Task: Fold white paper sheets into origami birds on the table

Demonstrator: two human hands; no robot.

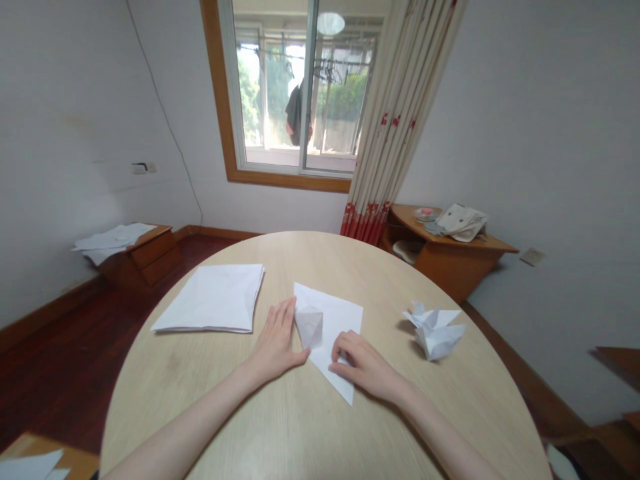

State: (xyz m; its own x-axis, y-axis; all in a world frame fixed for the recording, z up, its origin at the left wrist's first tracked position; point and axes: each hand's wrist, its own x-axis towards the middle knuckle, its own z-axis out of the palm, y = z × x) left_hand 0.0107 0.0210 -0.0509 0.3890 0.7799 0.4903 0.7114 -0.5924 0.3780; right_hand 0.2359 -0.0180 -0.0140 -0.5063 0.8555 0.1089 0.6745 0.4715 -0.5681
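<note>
A partly folded sheet of white paper (343,317) lies on the round wooden table (280,427), with a greyish folded flap (310,325) on its left side. My left hand (279,343) rests at the paper's left edge, fingers stretched out and thumb apart, touching the flap's side. Over the right part of the sheet is my right hand (357,360), its fingers curled and the thumb apart from them. Nothing shows between those fingers. The sheet's lower corner sticks out below this hand.
On the table's left lies a stack of folded white paper (215,297). A folded paper figure (434,330) stands to the right. Beyond the table are a corner cabinet (450,263) with a cloth bag (463,222), a curtain (385,127) and a low drawer unit (155,257) bearing paper.
</note>
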